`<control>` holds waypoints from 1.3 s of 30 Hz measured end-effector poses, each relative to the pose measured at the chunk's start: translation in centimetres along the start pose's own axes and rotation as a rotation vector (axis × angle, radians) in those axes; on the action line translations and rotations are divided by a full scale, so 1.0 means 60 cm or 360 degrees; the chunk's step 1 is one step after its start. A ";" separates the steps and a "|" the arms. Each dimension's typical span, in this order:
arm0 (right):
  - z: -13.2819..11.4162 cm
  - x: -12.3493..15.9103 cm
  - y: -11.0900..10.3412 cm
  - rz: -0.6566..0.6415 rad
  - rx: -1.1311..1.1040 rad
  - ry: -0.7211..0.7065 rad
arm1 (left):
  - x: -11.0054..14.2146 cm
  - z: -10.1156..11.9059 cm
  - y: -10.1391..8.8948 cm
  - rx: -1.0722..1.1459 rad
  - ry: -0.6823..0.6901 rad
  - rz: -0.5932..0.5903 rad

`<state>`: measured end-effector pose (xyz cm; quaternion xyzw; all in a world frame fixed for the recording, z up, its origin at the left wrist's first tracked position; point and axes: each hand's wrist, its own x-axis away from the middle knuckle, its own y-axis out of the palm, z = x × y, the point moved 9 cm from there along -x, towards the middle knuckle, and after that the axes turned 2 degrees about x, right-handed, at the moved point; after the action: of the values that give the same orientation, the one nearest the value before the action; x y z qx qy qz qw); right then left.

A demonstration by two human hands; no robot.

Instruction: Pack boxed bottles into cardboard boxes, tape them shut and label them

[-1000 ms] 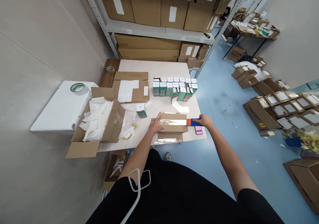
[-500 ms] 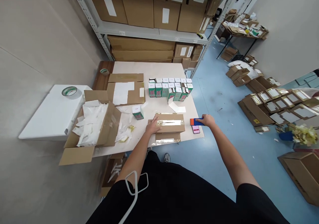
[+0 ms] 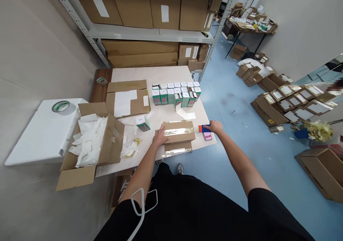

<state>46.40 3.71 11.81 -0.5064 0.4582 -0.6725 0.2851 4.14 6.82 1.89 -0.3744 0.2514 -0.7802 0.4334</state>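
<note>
My left hand (image 3: 160, 136) lies with its fingers stretched over the left end of a closed cardboard box (image 3: 174, 139). A shiny strip of clear tape (image 3: 180, 131) runs along the box's top. Off the box's right end, my right hand (image 3: 215, 126) grips what looks like a blue and orange tape dispenser (image 3: 204, 128), apart from the box. Just below the dispenser, a phone (image 3: 207, 136) with a pink screen lies on the table. A cardboard flap with tape (image 3: 178, 149) sticks out at the box's near side.
Several green and white small boxes (image 3: 170, 96) stand in rows further back; one more small box (image 3: 143, 123) stands apart. An open carton (image 3: 114, 141) of white packing material and a flat carton (image 3: 140, 101) occupy the left. Shelving (image 3: 150, 32) rises behind the table.
The tape dispenser in my right hand has moved right, off the box's end. My left hand keeps its place on the box. The view has shifted, so the scene sits further left.
</note>
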 end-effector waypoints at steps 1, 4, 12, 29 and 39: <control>-0.004 0.000 0.004 -0.0009 0.0001 0.0005 | 0.000 0.002 -0.001 0.0000 0.0006 -0.0002; -0.021 -0.001 0.018 -0.0016 0.0001 0.0034 | 0.001 0.006 0.000 -0.0009 0.0011 -0.0016; -0.057 0.014 0.082 -0.0076 0.0060 -0.0015 | -0.002 0.001 -0.006 -0.0078 0.0007 -0.0023; 0.002 0.078 0.255 0.0023 -0.1046 0.0610 | -0.007 0.007 0.003 -0.0079 -0.0056 -0.0065; -0.083 0.045 0.298 -0.0002 -0.1156 0.0520 | -0.005 0.014 0.003 0.0012 -0.0070 -0.0095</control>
<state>39.38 -4.38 -3.57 -0.4609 0.7054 -0.5385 0.0105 5.02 6.90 2.15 -0.3973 0.2275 -0.7854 0.4167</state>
